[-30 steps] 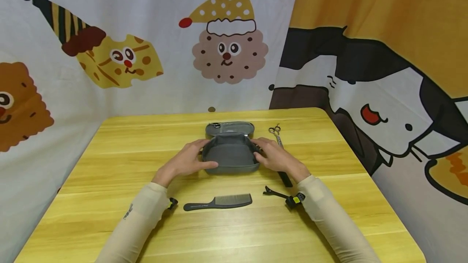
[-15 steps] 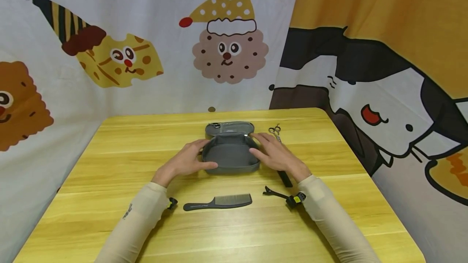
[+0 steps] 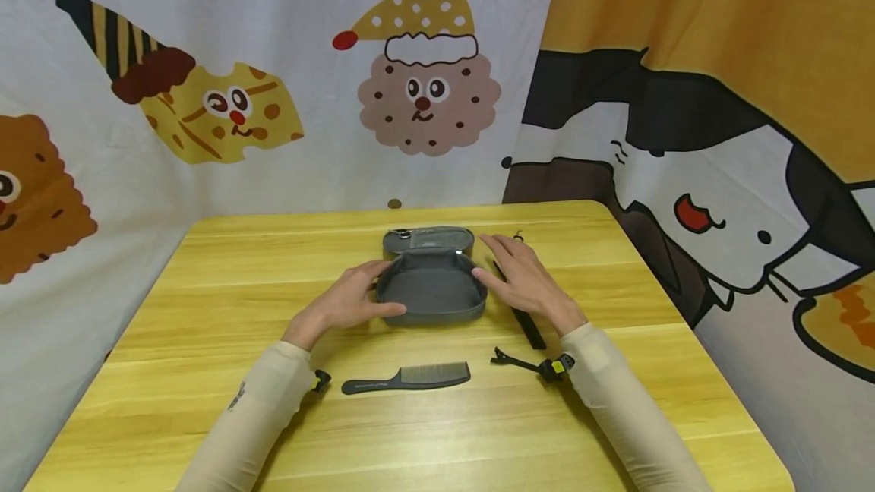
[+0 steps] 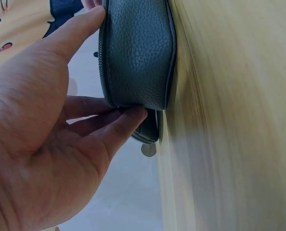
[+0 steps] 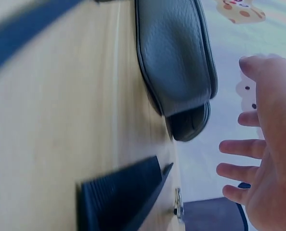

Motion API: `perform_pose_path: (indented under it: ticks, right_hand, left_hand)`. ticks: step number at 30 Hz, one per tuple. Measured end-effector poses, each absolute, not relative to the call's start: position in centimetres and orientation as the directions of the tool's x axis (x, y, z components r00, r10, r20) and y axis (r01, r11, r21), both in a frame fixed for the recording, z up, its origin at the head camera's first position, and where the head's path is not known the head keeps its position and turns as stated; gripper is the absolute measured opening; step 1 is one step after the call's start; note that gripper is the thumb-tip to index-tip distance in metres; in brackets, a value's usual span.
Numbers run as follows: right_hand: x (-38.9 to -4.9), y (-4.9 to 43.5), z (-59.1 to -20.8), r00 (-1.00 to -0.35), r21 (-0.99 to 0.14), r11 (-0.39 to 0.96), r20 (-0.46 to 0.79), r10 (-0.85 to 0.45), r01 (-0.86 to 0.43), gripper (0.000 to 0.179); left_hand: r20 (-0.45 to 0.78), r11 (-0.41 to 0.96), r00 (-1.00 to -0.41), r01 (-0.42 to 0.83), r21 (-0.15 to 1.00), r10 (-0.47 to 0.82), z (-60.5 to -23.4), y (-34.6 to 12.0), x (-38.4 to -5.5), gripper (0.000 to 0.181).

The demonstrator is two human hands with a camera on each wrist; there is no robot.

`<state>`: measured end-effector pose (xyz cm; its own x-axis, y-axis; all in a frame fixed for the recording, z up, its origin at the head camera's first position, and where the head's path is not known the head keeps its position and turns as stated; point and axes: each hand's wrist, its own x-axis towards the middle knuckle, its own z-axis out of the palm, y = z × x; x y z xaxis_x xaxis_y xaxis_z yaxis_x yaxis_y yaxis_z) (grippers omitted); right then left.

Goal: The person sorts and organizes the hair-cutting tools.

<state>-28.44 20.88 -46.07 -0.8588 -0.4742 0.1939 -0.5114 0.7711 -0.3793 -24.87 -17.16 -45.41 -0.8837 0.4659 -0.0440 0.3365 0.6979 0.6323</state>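
We've got a gray pebbled-leather zipper case [image 3: 432, 298] mid-table toward the far side, base flat, lid [image 3: 437, 240] folded back at the rear. Rounded corners, zipper teeth along the rim, smooth gray lining showing. Our left hand [image 3: 344, 298] holds its left end: thumb at the near rim, fingertips at the hinge-side corner. Our right hand [image 3: 522, 279] is spread wide by the right end; right wrist view shows a gap to the leather. That side's tight: black comb [image 3: 528, 327] slants partly under the hand, scissors [image 3: 518, 237] mostly hidden, one loop peeking past the fingers. Nearer us, a handled comb [image 3: 427, 377] lies crosswise, hair clip [image 3: 511, 358] off its right end. Table [image 3: 205, 279] margins: narrow wood strip between lid and far edge, a wider one from case to handled comb, broadest out to the left edge.
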Motion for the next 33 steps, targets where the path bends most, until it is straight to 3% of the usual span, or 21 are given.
perform_pose_path:
  ticks: [16, 33]
  right_hand:
    - [-30.2, 24.1, -46.6, -0.934, -0.384, 0.851, 0.160, -0.320, -0.358, 0.082]
    - [-31.0, 25.9, -47.7, -0.960, -0.346, 0.896, 0.122, -0.252, -0.279, 0.085]
  left_hand:
    - [-0.037, 0.697, -0.882, 0.344, 0.629, 0.469, -45.4, -17.2, -24.9, 0.104]
    - [-0.038, 0.698, -0.882, 0.344, 0.628, 0.469, -45.6, -17.2, -24.9, 0.103]
